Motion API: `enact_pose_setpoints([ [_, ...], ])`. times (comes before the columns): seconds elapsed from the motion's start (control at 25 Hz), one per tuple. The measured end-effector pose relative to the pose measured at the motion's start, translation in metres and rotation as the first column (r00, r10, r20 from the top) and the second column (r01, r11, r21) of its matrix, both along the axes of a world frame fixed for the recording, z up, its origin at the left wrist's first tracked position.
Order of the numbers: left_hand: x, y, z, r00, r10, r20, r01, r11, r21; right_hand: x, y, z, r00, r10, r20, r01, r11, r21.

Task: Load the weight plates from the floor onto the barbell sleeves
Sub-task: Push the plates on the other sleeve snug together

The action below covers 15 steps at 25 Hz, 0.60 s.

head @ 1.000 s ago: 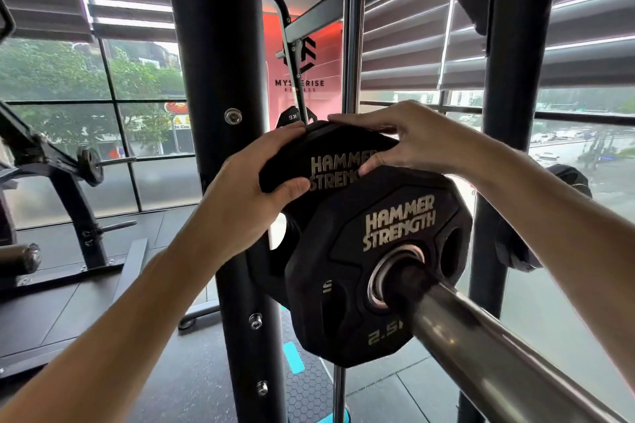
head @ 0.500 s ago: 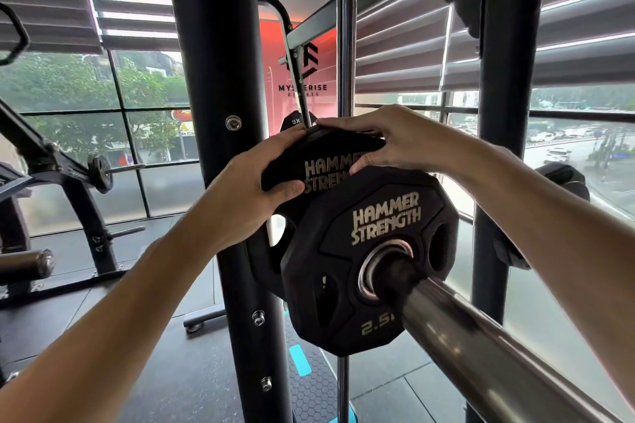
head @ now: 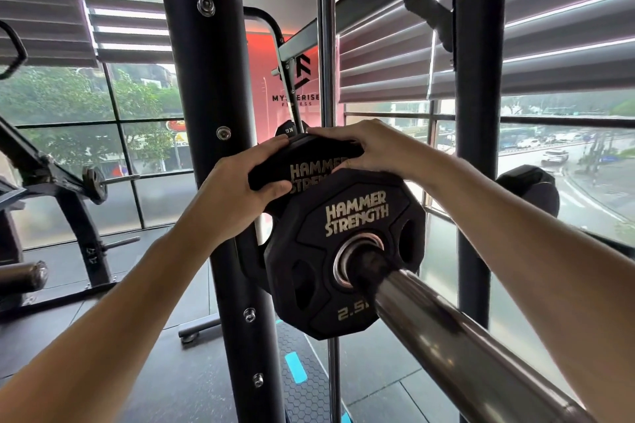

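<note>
A shiny steel barbell sleeve (head: 446, 333) runs from the lower right toward the middle. A small black 2.5 plate (head: 347, 251) marked HAMMER STRENGTH sits on it. Behind that hangs a larger black plate (head: 309, 165) with the same lettering, mostly hidden by the small one. My left hand (head: 240, 182) grips the larger plate's upper left rim. My right hand (head: 364, 144) grips its top right rim, fingers curled over the edge.
A black rack upright (head: 213, 148) stands just left of the plates, another upright (head: 477, 113) to the right, and a thin chrome guide rod (head: 326, 45) behind. A bench machine (head: 68, 189) stands at the left. Another dark plate (head: 529, 189) is stored at the right. Windows lie beyond.
Both hands keep the same hold on the larger plate. The plates and sleeve sit slightly lower in view; no clear sliding along the sleeve shows.
</note>
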<state>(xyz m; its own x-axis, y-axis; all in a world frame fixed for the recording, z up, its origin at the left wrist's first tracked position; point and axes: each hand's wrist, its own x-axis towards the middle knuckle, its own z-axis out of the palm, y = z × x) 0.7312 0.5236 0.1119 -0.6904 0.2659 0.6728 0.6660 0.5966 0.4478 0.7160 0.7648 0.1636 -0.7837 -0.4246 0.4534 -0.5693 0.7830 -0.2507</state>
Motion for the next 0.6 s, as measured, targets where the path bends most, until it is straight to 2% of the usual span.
enact_pose_setpoints([
  [0.08,0.019,0.004,-0.002,1.0,0.0,-0.025,0.002,0.998,0.065,0.014,0.001,-0.003,0.997,-0.058,-0.045,0.054,0.995,-0.085],
  [0.16,0.049,0.009,-0.009,0.989,-0.094,-0.115,0.106,0.988,0.109,0.034,0.004,-0.01,0.993,-0.043,-0.113,0.014,0.969,-0.247],
  [0.24,0.073,0.015,-0.022,0.971,-0.175,-0.161,0.18,0.984,0.016,0.056,0.006,-0.022,0.982,-0.012,-0.187,-0.047,0.951,-0.307],
  [0.36,0.081,0.021,-0.04,0.971,-0.122,-0.208,0.092,0.985,-0.148,0.078,0.011,-0.044,0.971,0.032,-0.238,-0.097,0.959,-0.265],
  [0.48,0.079,0.023,-0.046,0.98,-0.107,-0.17,0.093,0.992,-0.089,0.089,0.018,-0.059,0.983,0.113,-0.145,-0.136,0.978,-0.16],
  [0.6,0.074,0.022,-0.043,0.973,-0.077,-0.216,0.062,0.995,-0.077,0.08,0.018,-0.061,0.992,0.053,-0.112,-0.055,0.998,-0.02],
])
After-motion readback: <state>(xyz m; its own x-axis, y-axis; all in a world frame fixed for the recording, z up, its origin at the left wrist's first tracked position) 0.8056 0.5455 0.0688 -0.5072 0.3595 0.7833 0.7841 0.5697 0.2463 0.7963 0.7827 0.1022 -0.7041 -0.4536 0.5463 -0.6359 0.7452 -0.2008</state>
